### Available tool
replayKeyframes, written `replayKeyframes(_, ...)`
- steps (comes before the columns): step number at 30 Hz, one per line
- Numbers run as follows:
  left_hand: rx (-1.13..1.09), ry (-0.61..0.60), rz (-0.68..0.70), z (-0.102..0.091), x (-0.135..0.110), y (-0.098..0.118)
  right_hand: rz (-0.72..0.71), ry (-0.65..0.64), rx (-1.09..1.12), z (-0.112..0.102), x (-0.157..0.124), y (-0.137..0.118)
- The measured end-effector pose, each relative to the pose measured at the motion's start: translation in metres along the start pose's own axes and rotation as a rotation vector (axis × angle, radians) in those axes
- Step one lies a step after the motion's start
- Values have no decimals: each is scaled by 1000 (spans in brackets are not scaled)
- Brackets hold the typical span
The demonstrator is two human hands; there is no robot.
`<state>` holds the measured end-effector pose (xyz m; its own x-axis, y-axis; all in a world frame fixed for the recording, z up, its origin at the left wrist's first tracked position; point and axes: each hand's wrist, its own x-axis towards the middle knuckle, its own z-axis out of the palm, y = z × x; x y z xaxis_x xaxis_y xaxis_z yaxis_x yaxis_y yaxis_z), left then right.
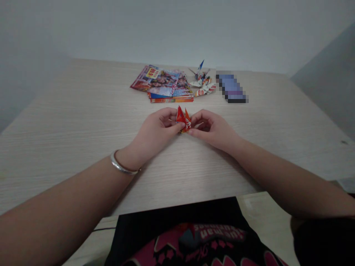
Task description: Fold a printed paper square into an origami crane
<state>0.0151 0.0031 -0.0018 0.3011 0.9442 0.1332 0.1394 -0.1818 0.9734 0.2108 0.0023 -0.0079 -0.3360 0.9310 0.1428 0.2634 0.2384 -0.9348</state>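
Observation:
A small folded red and orange paper piece (183,119) with two upright points sits between my hands on the light wooden table (69,122). My left hand (155,133), with a silver bangle on its wrist, pinches the piece's left side with thumb and fingers. From the right, my right hand (210,127) pinches its other side. Both hands rest on the tabletop, fingers curled round the paper.
Behind the hands lies a stack of printed colour sheets (163,85). Right of it are finished folded paper cranes (202,82) and a blurred dark flat object (231,88). A pale wall runs behind the table's far edge.

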Motion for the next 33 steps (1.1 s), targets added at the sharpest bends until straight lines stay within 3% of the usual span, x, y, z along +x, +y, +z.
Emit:
replayKeyframes(7,48,49,21,1,-1,1,38,15,88,2,3,7)
replayKeyframes(14,110,-88,9,-1,-3,-1,87,-24,62,-3,4,4)
replayKeyframes(19,277,-66,32,-6,-4,2,93,-26,36,-3,3,4)
replayKeyframes(25,305,-83,62,-7,-4,4,129,-54,102,-1,3,7)
replayKeyframes(29,339,-56,81,-6,-7,6,143,-108,150,-2,6,7)
replayKeyframes(33,408,43,120,-5,-8,8,142,-149,159,-4,7,5)
